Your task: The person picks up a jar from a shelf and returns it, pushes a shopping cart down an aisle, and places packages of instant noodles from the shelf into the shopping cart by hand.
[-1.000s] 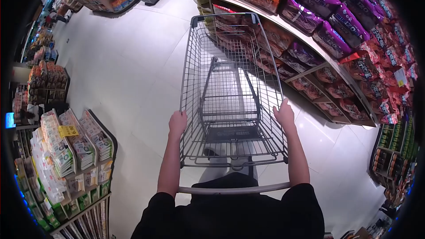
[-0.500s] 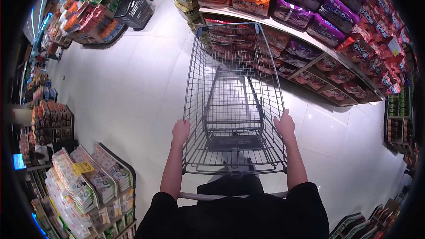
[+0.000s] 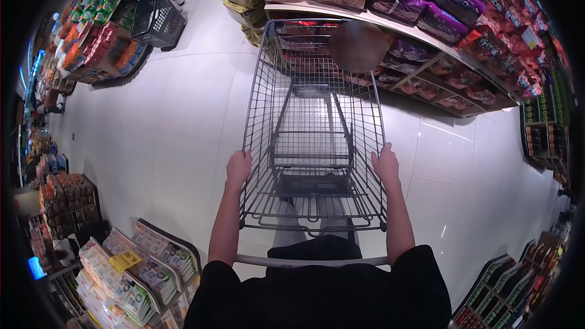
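Observation:
A wire shopping cart (image 3: 311, 128) stands in front of my body, its grey mesh basket letting the pale floor show through. My left hand (image 3: 238, 167) is closed on the cart's left top rail, and my right hand (image 3: 385, 164) is closed on the right one, at about the same height. Both forearms reach forward past the cart's handlebar (image 3: 256, 261), which runs across close to my black shirt. Below the basket, my legs are partly visible through the wires. A round brownish blur (image 3: 358, 45) covers the far right corner of the cart.
Shelves of red, orange and purple bags (image 3: 399, 3) curve along the front right, close to the cart's far end. A dark shopping basket (image 3: 158, 21) is by a person's legs at the upper left. A low display (image 3: 131, 262) with a yellow price card is at the lower left.
The surroundings have shifted: the basket and the left-hand displays sit lower and the bag shelves farther left. The brownish blur has appeared. Both hands keep their hold on the cart.

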`<state>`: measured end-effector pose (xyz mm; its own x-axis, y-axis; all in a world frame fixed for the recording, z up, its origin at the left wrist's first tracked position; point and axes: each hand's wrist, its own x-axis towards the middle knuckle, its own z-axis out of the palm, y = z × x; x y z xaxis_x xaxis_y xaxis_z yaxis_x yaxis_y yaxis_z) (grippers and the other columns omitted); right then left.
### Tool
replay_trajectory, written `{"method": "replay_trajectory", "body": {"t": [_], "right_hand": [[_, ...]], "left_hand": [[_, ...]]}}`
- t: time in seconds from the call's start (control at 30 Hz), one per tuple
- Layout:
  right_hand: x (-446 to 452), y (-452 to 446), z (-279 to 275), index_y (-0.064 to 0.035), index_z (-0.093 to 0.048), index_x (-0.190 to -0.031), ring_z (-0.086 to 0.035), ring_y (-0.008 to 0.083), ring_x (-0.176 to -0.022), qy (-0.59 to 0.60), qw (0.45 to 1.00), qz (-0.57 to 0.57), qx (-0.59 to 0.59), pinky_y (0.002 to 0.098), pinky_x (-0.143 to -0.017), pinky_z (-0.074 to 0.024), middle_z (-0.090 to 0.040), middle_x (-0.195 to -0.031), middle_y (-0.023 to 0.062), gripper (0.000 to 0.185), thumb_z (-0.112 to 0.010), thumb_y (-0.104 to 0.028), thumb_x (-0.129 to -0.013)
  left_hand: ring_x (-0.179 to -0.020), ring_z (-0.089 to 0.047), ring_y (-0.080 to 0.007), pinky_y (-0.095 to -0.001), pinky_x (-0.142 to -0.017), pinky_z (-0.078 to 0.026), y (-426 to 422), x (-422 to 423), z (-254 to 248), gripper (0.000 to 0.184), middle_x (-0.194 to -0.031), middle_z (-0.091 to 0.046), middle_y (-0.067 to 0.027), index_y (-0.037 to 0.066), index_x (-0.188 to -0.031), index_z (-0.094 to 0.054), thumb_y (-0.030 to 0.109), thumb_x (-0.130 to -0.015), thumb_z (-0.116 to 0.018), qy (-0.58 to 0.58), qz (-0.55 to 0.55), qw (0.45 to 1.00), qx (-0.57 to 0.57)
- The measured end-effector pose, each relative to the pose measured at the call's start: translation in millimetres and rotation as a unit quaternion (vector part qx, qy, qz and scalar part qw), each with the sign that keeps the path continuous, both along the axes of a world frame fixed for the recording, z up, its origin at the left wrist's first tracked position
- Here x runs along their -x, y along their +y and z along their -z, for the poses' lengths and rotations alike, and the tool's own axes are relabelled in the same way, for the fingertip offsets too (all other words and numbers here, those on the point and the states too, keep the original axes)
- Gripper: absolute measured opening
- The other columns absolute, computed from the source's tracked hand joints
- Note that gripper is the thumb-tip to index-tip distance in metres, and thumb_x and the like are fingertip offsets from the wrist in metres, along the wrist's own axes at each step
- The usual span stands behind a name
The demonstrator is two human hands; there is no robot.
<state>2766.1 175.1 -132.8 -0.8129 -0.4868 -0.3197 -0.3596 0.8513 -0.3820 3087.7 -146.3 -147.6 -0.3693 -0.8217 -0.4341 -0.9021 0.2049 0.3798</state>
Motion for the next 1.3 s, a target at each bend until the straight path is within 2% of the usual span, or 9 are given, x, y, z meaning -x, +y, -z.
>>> {"method": "replay_trajectory", "body": {"t": [0.13,0.3,0.53,0.87,1.17,1.3], "right_hand": [[-25,-11,-5,0.0015,-0.04,-0.103,-0.065,0.0435,-0.08,-0.004,0.999,0.032,-0.016,0.0499,-0.071,-0.0536,-0.065,-0.083,0.0271,0.038,-0.062,-0.026,-0.088],[-50,-24,-2,0.0013,-0.041,-0.104,-0.066,0.0425,-0.082,0.011,0.998,0.062,-0.016,0.0492,-0.072,-0.0537,-0.065,-0.085,0.0256,0.04,-0.063,-0.027,-0.087],[-56,-42,-4,0.0016,-0.041,-0.104,-0.066,0.0414,-0.081,0.005,0.996,0.088,-0.026,0.0482,-0.072,-0.0541,-0.065,-0.084,0.0248,0.041,-0.064,-0.026,-0.085],[-66,-51,2,0.0019,-0.041,-0.104,-0.066,0.0406,-0.08,0.013,0.996,0.085,-0.027,0.0479,-0.071,-0.0542,-0.065,-0.087,0.0246,0.041,-0.065,-0.025,-0.085],[-68,-64,-1,0.0014,-0.041,-0.102,-0.067,0.0415,-0.076,0.036,0.996,0.075,-0.019,0.0483,-0.068,-0.0545,-0.065,-0.079,0.0245,0.038,-0.065,-0.024,-0.086],[-68,-66,-1,0.0014,-0.041,-0.102,-0.066,0.042,-0.076,0.026,0.996,0.084,-0.026,0.0483,-0.067,-0.0544,-0.065,-0.08,0.0247,0.038,-0.064,-0.024,-0.086]], "left_hand": [[-0.086,-0.066,-0.0385,-0.0487,-0.078,-0.05,-27,-4,-1,0.044,-0.083,-0.07,-0.0174,-0.001,-0.084,-0.065,0.038,-0.095,-0.048,-0.004,0.039,0.999,0.017],[-0.087,-0.065,-0.042,-0.0509,-0.078,-0.049,-65,-6,7,0.045,-0.085,-0.067,-0.0243,-0.003,-0.089,-0.064,0.039,-0.095,-0.049,-0.008,0.053,0.998,-0.021],[-0.088,-0.064,-0.0445,-0.0512,-0.078,-0.049,-92,2,7,0.046,-0.089,-0.066,-0.0278,-0.004,-0.091,-0.063,0.039,-0.095,-0.048,-0.015,0.076,0.997,-0.005],[-0.088,-0.065,-0.0417,-0.0486,-0.08,-0.05,-104,-8,8,0.046,-0.089,-0.067,-0.0251,-0.003,-0.091,-0.065,0.04,-0.096,-0.047,-0.035,0.081,0.996,-0.017],[-0.085,-0.066,-0.0395,-0.0473,-0.078,-0.05,-110,-9,6,0.044,-0.085,-0.068,-0.0218,0.001,-0.086,-0.066,0.039,-0.096,-0.047,-0.015,0.061,0.998,-0.001],[-0.081,-0.067,-0.0375,-0.0468,-0.076,-0.05,-109,-1,-13,0.044,-0.08,-0.068,-0.02,0.001,-0.084,-0.067,0.039,-0.096,-0.047,-0.024,0.053,0.998,-0.033]]}}
